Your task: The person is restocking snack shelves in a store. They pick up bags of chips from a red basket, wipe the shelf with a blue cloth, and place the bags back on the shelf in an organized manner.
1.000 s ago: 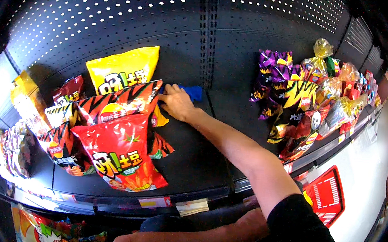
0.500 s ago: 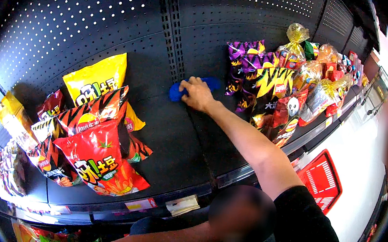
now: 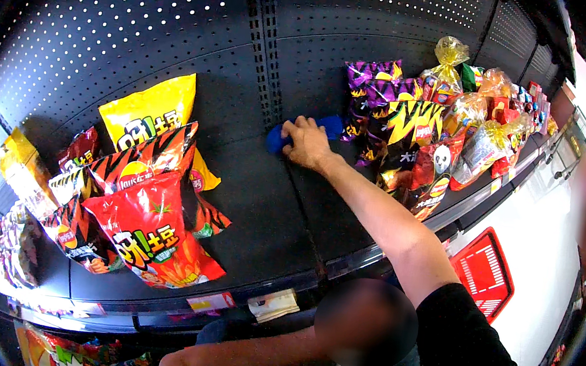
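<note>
My right hand [image 3: 307, 144] reaches across the black shelf [image 3: 262, 208] to its back edge. Its fingers curl over a bunched blue cloth [image 3: 327, 125] and press it against the shelf surface near the upright. Part of the cloth pokes out on both sides of the hand. To the right of the cloth, close by, stand purple and black snack bags [image 3: 371, 85]. My left forearm [image 3: 241, 358] lies low in front of the shelf edge; a round blurred patch covers where the hand would be, so its fingers cannot be made out.
On the left stand a yellow chip bag [image 3: 148, 109], a red chip bag [image 3: 154, 230] and several others. Wrapped gift-style packs [image 3: 483, 148] crowd the right side. Label holders [image 3: 274, 306] line the shelf front. A red basket [image 3: 483, 272] is on the pale floor.
My right hand and the blue cloth have shifted slightly right along the back of the shelf. The snack bags stay in place.
</note>
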Demonstrator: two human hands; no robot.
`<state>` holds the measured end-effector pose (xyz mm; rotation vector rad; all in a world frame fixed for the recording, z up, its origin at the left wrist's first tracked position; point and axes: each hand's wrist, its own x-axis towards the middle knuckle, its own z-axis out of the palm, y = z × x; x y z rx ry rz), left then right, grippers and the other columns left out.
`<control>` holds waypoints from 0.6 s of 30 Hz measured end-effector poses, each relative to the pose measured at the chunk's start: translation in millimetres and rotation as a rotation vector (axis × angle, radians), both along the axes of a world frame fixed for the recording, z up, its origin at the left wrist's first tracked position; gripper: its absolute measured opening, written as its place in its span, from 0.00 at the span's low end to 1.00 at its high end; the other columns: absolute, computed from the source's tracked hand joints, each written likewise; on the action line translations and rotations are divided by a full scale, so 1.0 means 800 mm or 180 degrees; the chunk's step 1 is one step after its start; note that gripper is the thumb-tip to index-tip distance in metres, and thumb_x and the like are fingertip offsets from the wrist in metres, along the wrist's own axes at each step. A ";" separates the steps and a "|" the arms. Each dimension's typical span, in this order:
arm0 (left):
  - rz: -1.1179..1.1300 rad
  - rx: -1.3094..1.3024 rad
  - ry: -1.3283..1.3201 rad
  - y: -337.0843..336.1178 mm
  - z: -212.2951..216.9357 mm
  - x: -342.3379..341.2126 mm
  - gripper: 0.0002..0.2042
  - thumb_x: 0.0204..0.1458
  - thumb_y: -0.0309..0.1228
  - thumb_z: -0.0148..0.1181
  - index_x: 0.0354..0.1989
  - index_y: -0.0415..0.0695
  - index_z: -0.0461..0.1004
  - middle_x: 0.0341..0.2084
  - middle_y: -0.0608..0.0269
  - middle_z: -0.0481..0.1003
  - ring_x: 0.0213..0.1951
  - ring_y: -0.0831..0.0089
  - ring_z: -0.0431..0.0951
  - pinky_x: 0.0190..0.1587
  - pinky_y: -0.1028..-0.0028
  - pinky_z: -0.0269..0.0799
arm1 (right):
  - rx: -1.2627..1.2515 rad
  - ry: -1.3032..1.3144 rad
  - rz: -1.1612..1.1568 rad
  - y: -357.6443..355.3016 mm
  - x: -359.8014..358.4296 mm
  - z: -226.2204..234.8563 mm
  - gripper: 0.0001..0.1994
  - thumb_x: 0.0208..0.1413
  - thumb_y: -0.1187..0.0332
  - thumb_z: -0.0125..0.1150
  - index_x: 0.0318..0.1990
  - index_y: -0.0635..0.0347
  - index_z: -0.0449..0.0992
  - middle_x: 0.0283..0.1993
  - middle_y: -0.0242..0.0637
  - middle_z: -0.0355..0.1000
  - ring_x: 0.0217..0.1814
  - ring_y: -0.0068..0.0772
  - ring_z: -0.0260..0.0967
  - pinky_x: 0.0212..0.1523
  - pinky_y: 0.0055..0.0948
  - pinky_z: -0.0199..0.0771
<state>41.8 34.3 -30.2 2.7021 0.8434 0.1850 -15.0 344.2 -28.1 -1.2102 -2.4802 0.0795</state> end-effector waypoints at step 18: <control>0.0084 0.0406 0.0303 0.008 -0.024 0.003 0.14 0.58 0.30 0.49 0.47 0.36 0.74 0.28 0.52 0.80 0.30 0.58 0.82 0.27 0.61 0.78 | -0.0533 0.0010 0.0706 -0.197 0.100 0.016 0.16 0.46 0.64 0.63 0.45 0.55 0.76 0.41 0.49 0.73 0.47 0.53 0.72 0.46 0.46 0.74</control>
